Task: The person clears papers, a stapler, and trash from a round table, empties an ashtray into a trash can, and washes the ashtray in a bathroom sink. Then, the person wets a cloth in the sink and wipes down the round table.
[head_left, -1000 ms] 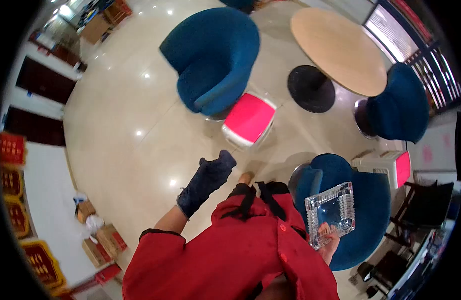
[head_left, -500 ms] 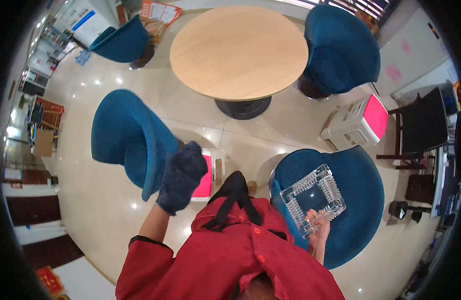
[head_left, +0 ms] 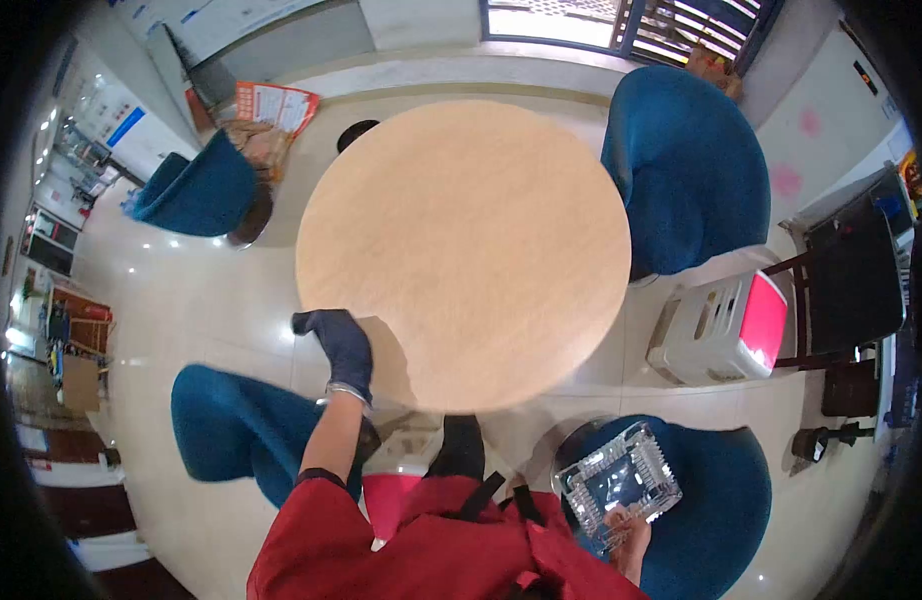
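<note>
My left hand [head_left: 339,345] wears a dark blue fabric glove with a pale cuff. It is at the near left edge of the round wooden table [head_left: 471,250], fingers stretched toward the left and apparently nothing in them. Whether it touches the tabletop I cannot tell. Low on the right, my bare right hand [head_left: 629,535] grips a square clear glass ashtray [head_left: 653,488] with ribbed sides by its near corner. The ashtray is tilted above a blue upholstered chair [head_left: 716,510].
Blue chairs stand at the near left [head_left: 216,425], far left [head_left: 206,185] and far right [head_left: 686,170]. A white stool with a pink top [head_left: 763,320] is on the right, and another pink-topped stool [head_left: 386,500] is close to my legs. A dark chair [head_left: 851,280] stands farther right.
The view has shifted, bringing the table nearer and lower. My gloved left hand has gone from beside the near left chair to the table's edge. My right hand still holds the ashtray.
</note>
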Demonstrator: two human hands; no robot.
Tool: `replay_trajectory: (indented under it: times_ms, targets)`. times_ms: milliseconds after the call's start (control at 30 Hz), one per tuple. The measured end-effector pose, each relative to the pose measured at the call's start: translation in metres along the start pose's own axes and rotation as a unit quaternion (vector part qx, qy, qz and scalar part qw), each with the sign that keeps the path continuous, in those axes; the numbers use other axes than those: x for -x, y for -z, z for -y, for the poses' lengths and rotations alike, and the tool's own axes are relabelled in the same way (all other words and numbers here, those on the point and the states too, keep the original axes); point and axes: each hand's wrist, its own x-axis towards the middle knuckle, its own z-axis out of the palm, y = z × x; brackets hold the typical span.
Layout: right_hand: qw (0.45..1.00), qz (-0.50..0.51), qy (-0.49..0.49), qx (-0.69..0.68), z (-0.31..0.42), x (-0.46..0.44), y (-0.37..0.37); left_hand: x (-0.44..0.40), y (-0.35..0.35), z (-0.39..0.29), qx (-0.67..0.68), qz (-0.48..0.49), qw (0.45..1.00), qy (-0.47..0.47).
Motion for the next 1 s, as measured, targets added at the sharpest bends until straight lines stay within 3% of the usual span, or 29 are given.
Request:
replay_trajectory:
  times_ms: [33, 67, 100, 167, 233, 267, 300, 367, 400, 433, 467, 500, 533, 567, 667, 700, 767, 800, 833, 867, 900, 967, 1000]
  targets:
    - [1.0, -0.007, 0.007, 0.002, 0.004, 0.0, -0.021, -0.039, -0.057, -0.056, 0.098, -0.06, 0.993, 0.029]
    - [0.998, 0.033, -0.055, -0.015, 0.009, 0.012, -0.047, -0.077, -0.113, -0.112, 0.197, -0.125, 0.971, 0.045]
    - [0.99, 0.073, -0.116, -0.034, 0.01, 0.015, -0.073, -0.099, -0.111, -0.124, 0.416, -0.168, 0.893, 0.036]
    - [0.991, 0.023, -0.101, -0.088, 0.001, 0.007, -0.085, -0.141, -0.053, -0.082, 0.336, -0.255, 0.905, -0.052]
    - [0.991, -0.081, -0.09, -0.064, 0.006, -0.004, -0.107, -0.228, -0.032, -0.092, 0.285, -0.3, 0.909, -0.057]
    - [0.995, -0.067, -0.066, -0.038, 0.006, -0.008, -0.112, -0.264, -0.014, -0.093, 0.272, -0.315, 0.908, -0.052]
    - [0.994, -0.075, -0.064, -0.037, 0.011, -0.01, -0.115, -0.289, 0.018, -0.093, 0.42, -0.298, 0.855, -0.063]
    - [0.995, -0.036, -0.088, 0.025, 0.022, -0.007, -0.129, -0.35, 0.06, -0.12, 0.455, -0.349, 0.818, -0.043]
    - [0.989, -0.133, -0.063, 0.035, 0.033, 0.006, -0.179, -0.346, 0.112, -0.109, 0.549, -0.35, 0.752, -0.101]
    - [0.988, -0.138, -0.061, 0.039, 0.03, -0.001, -0.178, -0.352, 0.15, -0.113, 0.771, -0.217, 0.583, -0.135]
    - [0.996, -0.08, -0.037, -0.002, 0.027, -0.007, -0.171, -0.358, 0.171, -0.153, 0.722, -0.312, 0.599, -0.154]
    - [0.999, -0.027, -0.017, -0.041, 0.024, -0.009, -0.162, -0.323, 0.205, -0.156, 0.744, -0.298, 0.567, -0.189]
    - [1.0, 0.009, 0.008, 0.015, 0.023, -0.011, -0.151, -0.298, 0.212, -0.171, 0.644, -0.427, 0.577, -0.265]
    - [0.996, -0.086, 0.009, -0.023, 0.027, 0.001, -0.182, -0.272, 0.219, -0.185, 0.528, -0.554, 0.56, -0.316]
    - [0.996, -0.084, 0.0, -0.006, 0.025, -0.005, -0.163, -0.159, 0.23, -0.197, 0.496, -0.461, 0.568, -0.468]
    - [0.997, -0.069, -0.018, -0.022, 0.027, -0.008, -0.157, -0.107, 0.231, -0.157, 0.534, -0.481, 0.488, -0.494]
    - [0.997, -0.048, -0.042, -0.04, 0.029, -0.01, -0.144, -0.024, 0.187, -0.166, 0.54, -0.498, 0.42, -0.532]
    - [0.997, -0.046, -0.045, -0.038, 0.029, -0.011, -0.137, 0.02, 0.165, -0.168, 0.477, -0.454, 0.456, -0.598]
    - [0.997, -0.046, -0.046, -0.034, 0.029, -0.011, -0.13, 0.065, 0.12, -0.202, 0.433, -0.49, 0.473, -0.591]
    - [0.998, -0.034, -0.044, -0.018, 0.031, -0.01, -0.126, 0.09, 0.098, -0.198, 0.501, -0.378, 0.436, -0.646]
    - [0.998, -0.033, -0.047, -0.016, 0.032, -0.009, -0.126, 0.102, 0.082, -0.193, 0.498, -0.341, 0.484, -0.633]
    - [0.997, -0.056, -0.045, 0.027, 0.035, -0.005, -0.125, 0.095, 0.059, -0.178, 0.443, -0.171, 0.565, -0.674]
    - [0.998, -0.037, -0.054, 0.022, 0.034, -0.007, -0.118, 0.066, 0.065, -0.154, 0.491, -0.037, 0.559, -0.667]
